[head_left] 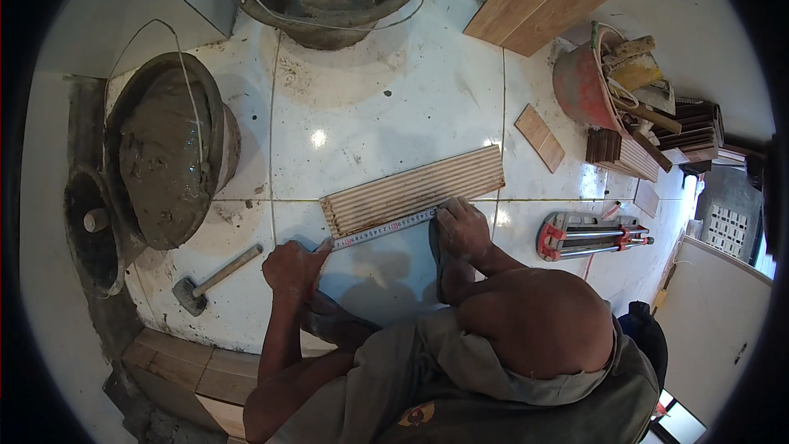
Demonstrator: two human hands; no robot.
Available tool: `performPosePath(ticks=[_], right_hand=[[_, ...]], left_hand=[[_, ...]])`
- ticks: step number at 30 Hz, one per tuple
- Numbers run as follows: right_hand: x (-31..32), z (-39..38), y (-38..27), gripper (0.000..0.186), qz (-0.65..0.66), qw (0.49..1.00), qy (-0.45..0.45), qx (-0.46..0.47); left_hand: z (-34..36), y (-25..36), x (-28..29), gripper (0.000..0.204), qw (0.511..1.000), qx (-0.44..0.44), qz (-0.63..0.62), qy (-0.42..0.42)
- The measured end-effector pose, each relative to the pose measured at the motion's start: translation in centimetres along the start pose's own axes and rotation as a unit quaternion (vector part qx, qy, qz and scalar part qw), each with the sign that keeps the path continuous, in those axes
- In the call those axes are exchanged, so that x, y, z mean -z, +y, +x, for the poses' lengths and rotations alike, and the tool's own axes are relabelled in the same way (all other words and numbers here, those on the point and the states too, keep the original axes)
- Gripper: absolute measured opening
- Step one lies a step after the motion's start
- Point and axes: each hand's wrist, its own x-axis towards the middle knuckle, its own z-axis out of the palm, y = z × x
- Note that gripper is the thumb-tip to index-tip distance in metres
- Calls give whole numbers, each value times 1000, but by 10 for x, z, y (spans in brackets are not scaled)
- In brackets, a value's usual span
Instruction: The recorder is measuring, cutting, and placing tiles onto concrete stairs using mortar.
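A narrow ribbed tile [415, 189] lies face-down or grooved side up on the white floor, tilted up toward the right. Along its near edge runs the pale blade of a tape measure [386, 231]. My left hand [293, 267] is closed around the tape at the tile's near left corner. Toward the right end of that edge, the fingers of my right hand [463, 230] pinch the blade against the tile. The tape's case is not clearly visible. My bare feet stand just behind both hands.
A hammer [215, 281] lies at left beside a bucket of wet mortar [168, 160]. Another bucket [329, 29] stands far ahead. At right are a tile cutter [592, 236], a small tile piece [540, 138], and a red tool bucket [580, 86] near stacked tiles.
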Motion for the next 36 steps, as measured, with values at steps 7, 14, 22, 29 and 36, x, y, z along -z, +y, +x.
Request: performPosePath(ticks=[7,14,22,29,36], right_hand=[[16,16,-7,15,-28,999,-35,21],[23,1,0,18,50,999,-9,-15],[108,-118,97,64,-105,979,-1,-177],[171,-226,171,122,-214,940,-162,-210],[152,-247,254,92,-260,907,-213,-255]], left_hand=[[2,-2,1,85,1000,1,1,-12],[8,-23,-16,82,996,-75,-3,38],[4,-122,-57,37,910,-210,-347,-82],[-3,-114,-52,36,889,-171,-424,8],[8,-75,-35,51,933,-143,-284,167]])
